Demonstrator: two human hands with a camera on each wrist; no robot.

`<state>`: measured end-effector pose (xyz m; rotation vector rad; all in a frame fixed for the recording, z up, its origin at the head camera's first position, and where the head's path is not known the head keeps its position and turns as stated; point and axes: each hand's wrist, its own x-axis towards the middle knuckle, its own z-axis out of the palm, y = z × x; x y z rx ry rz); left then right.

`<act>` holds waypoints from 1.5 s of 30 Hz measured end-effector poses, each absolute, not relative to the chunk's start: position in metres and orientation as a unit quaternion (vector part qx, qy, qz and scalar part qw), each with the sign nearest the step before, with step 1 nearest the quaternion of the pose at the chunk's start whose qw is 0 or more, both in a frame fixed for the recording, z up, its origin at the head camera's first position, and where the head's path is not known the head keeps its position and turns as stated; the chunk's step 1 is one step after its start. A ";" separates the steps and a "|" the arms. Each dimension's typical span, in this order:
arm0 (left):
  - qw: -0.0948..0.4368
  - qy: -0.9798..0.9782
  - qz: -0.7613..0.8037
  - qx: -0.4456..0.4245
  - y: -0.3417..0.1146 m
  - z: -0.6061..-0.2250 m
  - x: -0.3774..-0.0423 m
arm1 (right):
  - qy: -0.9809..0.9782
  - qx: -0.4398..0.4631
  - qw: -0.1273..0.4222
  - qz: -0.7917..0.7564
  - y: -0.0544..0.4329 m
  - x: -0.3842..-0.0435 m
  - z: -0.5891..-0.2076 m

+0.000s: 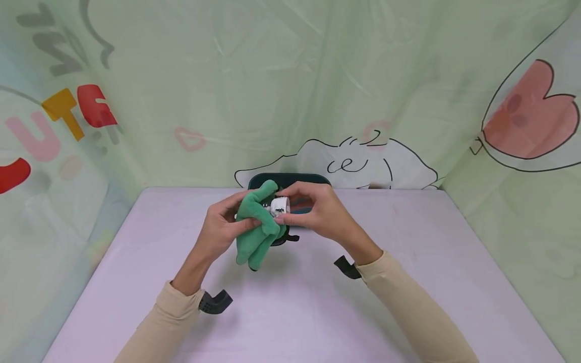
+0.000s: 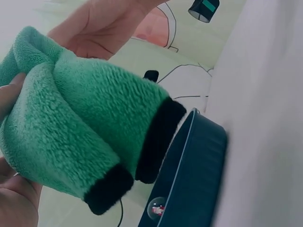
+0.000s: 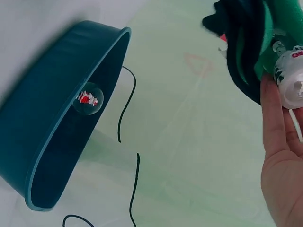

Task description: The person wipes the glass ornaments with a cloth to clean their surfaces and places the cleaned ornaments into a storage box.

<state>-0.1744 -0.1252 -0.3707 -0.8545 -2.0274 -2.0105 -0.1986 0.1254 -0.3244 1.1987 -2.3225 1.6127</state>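
Note:
A fuzzy green cloth (image 1: 254,227) with black edging (image 2: 161,137) hangs in folds from my left hand (image 1: 218,224), whose thumb and fingers grip it. Between the thumb and fingers of my right hand (image 1: 324,209) is a small white ornament (image 1: 280,205) with dark and red printing. In the right wrist view this ornament (image 3: 289,78) shows a rounded body, a narrow neck and a thin white string. Its neck end lies against the cloth's folds. Both hands are raised and close together.
Behind the hands a dark teal tub (image 1: 290,178) stands at the table's far edge. Inside it lies a clear ball (image 3: 88,98) with a red and white figure. The lilac table (image 1: 290,312) meets a pale green printed curtain (image 1: 204,75) at the back.

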 end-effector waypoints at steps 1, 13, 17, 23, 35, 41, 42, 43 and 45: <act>0.082 -0.679 -0.672 -0.284 -0.126 -0.370 -0.174 | -0.751 0.407 0.045 0.517 0.125 -0.200 -0.325; 0.079 -0.667 -0.692 -0.264 -0.127 -0.371 -0.175 | -0.703 0.541 0.169 0.429 0.126 -0.209 -0.331; 0.069 -0.656 -0.703 -0.264 -0.127 -0.371 -0.175 | -0.683 0.568 0.201 0.412 0.126 -0.212 -0.332; 0.072 -0.661 -0.700 -0.260 -0.128 -0.371 -0.174 | -0.664 0.596 0.211 0.399 0.127 -0.215 -0.333; 0.069 -0.662 -0.689 -0.289 -0.127 -0.372 -0.174 | -0.688 0.571 0.224 0.388 0.126 -0.214 -0.333; 0.070 -0.659 -0.683 -0.306 -0.128 -0.371 -0.175 | -0.715 0.513 0.171 0.443 0.123 -0.209 -0.331; 0.070 -0.658 -0.683 -0.309 -0.127 -0.371 -0.175 | -0.720 0.502 0.160 0.453 0.123 -0.208 -0.331; 0.071 -0.657 -0.684 -0.311 -0.127 -0.371 -0.175 | -0.725 0.489 0.149 0.461 0.123 -0.207 -0.330; 0.074 -0.657 -0.681 -0.314 -0.127 -0.372 -0.176 | -0.737 0.462 0.130 0.475 0.124 -0.206 -0.329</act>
